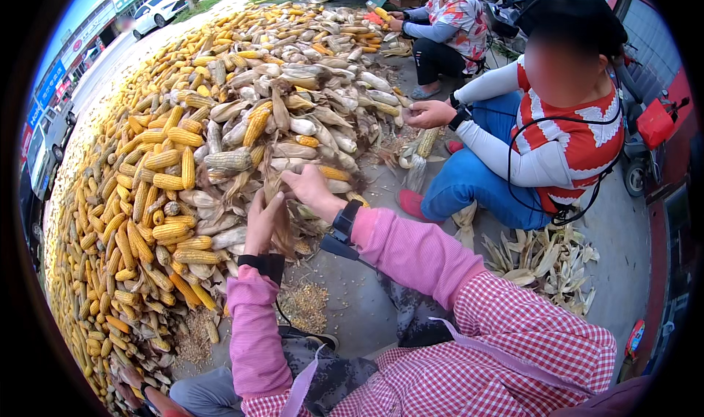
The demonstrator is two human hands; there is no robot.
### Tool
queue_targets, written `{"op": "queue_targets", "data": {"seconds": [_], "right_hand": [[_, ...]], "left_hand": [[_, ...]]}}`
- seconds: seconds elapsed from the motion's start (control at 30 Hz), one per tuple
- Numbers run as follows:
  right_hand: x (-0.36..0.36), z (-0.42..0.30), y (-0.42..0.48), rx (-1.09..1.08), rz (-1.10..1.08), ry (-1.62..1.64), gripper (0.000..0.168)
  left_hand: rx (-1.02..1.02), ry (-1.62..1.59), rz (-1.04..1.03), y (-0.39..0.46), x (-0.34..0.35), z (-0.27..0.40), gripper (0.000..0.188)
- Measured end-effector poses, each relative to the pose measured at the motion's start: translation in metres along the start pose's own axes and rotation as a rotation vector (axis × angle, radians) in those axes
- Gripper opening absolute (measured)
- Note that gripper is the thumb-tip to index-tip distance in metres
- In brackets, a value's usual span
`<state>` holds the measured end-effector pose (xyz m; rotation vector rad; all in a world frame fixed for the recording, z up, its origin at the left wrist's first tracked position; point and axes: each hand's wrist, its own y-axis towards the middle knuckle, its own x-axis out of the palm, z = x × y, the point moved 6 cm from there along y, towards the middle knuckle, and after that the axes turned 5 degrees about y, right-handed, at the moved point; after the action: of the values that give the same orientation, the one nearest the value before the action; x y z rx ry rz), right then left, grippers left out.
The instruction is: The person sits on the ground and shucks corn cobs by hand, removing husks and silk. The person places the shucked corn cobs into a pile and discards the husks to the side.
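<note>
In front of me, both hands are at a brown, dry corn husk (283,231) at the near edge of a big heap of corn. My left hand (260,223) pinches it from the left, thumb and fingers pointing up. From the right my right hand (312,189) grips its upper part, fingers bent. Whether an ear is inside this husk is hidden by my fingers. Just beyond lie a greyish bare ear (228,160), a yellow ear (257,125) and several ears still in pale husks (324,120).
Husked yellow ears (170,182) pile up on the left. Loose kernels (305,307) lie on the concrete by my foot. A co-worker in red and white (566,125) sits at right beside stripped husks (544,263); another person (454,27) sits farther back. Someone's arm (159,400) shows at lower left.
</note>
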<state>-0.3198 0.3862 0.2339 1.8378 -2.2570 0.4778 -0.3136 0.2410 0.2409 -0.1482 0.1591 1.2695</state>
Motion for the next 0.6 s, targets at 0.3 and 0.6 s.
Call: {"op": "queue_targets", "data": {"seconds": [0.3,0.6], "right_hand": [[0.018,-0.016,-0.006,-0.164,-0.112,-0.398,0.023],[0.008,-0.009,-0.004,-0.193,-0.194,-0.484,0.033]], "left_hand": [[0.007,-0.179,0.214,0.010,-0.008,-0.003,0.045],[-0.037,-0.206,0.226,0.016,-0.029,-0.013,0.045]]}}
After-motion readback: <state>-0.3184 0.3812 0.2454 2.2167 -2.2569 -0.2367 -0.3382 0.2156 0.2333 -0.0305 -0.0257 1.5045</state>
